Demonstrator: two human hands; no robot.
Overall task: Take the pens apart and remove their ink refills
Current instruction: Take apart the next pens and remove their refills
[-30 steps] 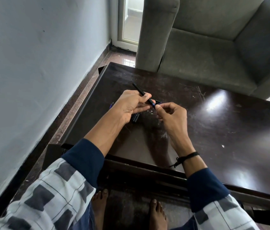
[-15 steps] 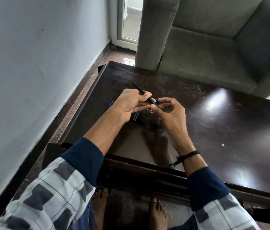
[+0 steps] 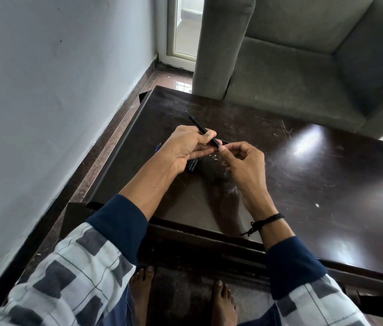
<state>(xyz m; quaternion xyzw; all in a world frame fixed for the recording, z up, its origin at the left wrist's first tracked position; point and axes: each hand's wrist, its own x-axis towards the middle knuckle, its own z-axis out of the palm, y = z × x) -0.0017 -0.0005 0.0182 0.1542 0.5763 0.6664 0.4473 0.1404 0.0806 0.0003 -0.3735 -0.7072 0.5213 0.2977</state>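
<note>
Head camera showed me the dark table (image 3: 315, 184) filling the middle of the frame; its left edge ran alongside the pale wall (image 3: 44, 90), with only a narrow strip of brown floor (image 3: 115, 118) between them; its far edge stood just beside a grey armchair (image 3: 303, 78); its near edge crossed under both forearms. The open room lay to the right of the hands, where the glossy, scratched top spread out bare under patches of glare; to the left the hands worked near the table's raised lip.

The pen (image 3: 203, 130) was slim and black, held tilted over the left-middle of the table, its far end pointing away toward the far-left corner. My view had the left hand (image 3: 185, 149) grasping it about the middle, thumb on top and fingers curled beneath; the right hand (image 3: 244, 163) met it at the near end, thumb and forefinger pinching there, the other fingers curled in; the join at that end was too small for me to make out. Short black pen pieces (image 3: 193, 164) lay on the table just under the left hand; small blue bits (image 3: 157, 148) lay just left of that hand, near the lip; a black cord (image 3: 268, 218) circled the right wrist; bare feet (image 3: 223, 302) rested on the floor below the near edge.
</note>
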